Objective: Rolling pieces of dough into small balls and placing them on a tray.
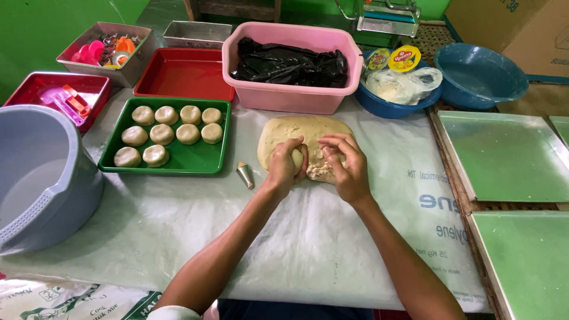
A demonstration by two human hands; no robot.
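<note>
A flat mound of pale dough [299, 131] lies on the plastic-covered table [178, 231]. My left hand [284, 166] is closed around a lump of dough at the mound's near edge. My right hand [348, 166] pinches the torn, crumbly edge of the mound just beside it. A green tray [189, 159] to the left holds several round dough pieces [166, 133]. A small metal cone [245, 174] lies between the tray and my left hand.
A pink tub [290, 98] with a black plastic bag stands behind the dough. Red trays [184, 74], a grey bucket [41, 178], blue bowls [480, 74] and flat metal sheets [510, 160] ring the work area.
</note>
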